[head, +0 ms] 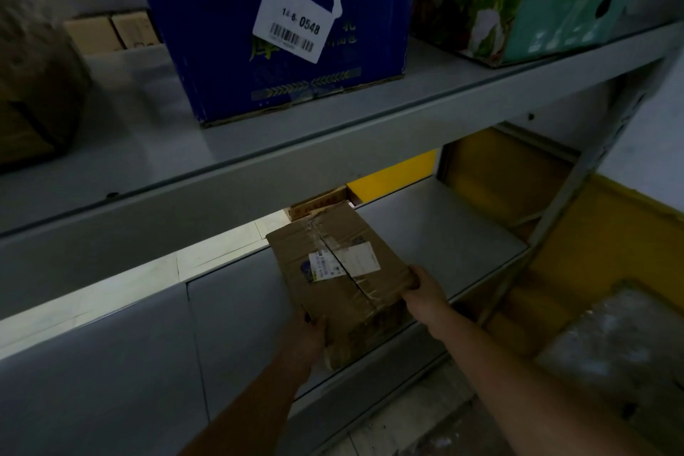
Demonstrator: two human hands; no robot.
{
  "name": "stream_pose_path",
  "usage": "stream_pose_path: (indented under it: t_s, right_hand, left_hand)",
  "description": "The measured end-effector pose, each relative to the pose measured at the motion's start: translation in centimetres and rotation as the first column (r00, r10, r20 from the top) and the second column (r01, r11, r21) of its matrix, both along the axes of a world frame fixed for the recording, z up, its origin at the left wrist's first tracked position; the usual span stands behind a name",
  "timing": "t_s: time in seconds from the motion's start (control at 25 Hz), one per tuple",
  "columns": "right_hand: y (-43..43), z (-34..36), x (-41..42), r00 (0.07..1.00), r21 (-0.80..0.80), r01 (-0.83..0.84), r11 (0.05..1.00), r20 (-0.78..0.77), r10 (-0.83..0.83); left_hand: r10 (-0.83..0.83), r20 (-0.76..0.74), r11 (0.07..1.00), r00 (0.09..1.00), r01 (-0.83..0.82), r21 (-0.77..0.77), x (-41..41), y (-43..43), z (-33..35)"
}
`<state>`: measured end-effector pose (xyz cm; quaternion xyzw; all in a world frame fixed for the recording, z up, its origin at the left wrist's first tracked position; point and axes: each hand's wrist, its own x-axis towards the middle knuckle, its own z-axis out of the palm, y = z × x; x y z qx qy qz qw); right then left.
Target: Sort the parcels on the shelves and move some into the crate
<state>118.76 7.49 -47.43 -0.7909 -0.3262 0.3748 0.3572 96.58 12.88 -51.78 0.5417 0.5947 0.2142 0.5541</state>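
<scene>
Shelving (333, 144) grey metal, blue-white carton (274, 30) on upper level. Brown taped parcel (340, 278) on lower shelf (444, 233) near front edge, left hand (307, 337) and right hand (422, 292) fingers clamped on its near corners.

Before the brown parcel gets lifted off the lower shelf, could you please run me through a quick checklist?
1. Both hands on the brown parcel: ok; left hand at the near corner, right hand on the right edge.
2. Tape on top closed: ok, though wrinkled.
3. Label facing up: ok, text too small to read.
4. Headroom under the upper shelf: ok; the parcel's near end already sticks out from beneath it.
5. Small box behind left undisturbed: cannot tell, it sits very close.
6. Crate ready: cannot tell.
</scene>
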Motion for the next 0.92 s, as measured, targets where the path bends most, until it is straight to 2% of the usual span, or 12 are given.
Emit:
stream_pose_path:
  t_s: [0.32, 0.68, 0.92]
  right_hand:
    - [-0.1, -1.1, -0.3, 0.997, 0.002, -0.024, 1.0, -0.075, 0.024]
    - [0.8, -1.7, -0.4, 0.997, 0.04, -0.004, 0.999, -0.071, 0.007]
    - [1.2, -0.3, -0.7, 0.999, 0.039, 0.026, 0.999, -0.042, -0.025]
  left_hand:
    - [0.001, 0.026, 1.0, 1.0, -0.001, 0.02, -0.6, 0.0, -1.0]
    - [-0.004, -0.01, 0.998, 1.0, 0.004, 0.064, 0.0, 0.8, -1.8]
    - [-0.008, 0.0, 0.999, 1.0, 0.008, 0.047, 0.0, 0.9, 0.3]
